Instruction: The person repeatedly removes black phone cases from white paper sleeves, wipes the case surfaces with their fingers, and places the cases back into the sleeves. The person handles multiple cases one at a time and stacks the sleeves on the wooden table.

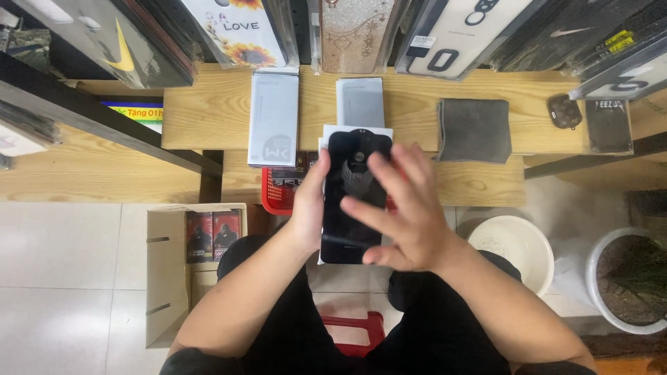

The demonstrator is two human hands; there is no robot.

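Note:
A black smartphone [349, 182] lies on a white sheet [333, 133], held up in front of the wooden shelf. My left hand [310, 208] grips the phone along its left edge. My right hand [406, 212] hovers over the phone's lower right part with fingers spread, blurred by motion, its fingertips on or just above the dark screen. Whether the fingers touch the glass I cannot tell.
On the wooden shelf [208, 111] lie two grey flat packets [273, 118], a grey cloth [474, 130] and a small dark case [564, 111]. Phone cases hang above. Below are a red basket [278, 194], a cardboard box [170, 278], a white bucket [517, 246], a plant pot [629, 278] and a red stool [354, 330].

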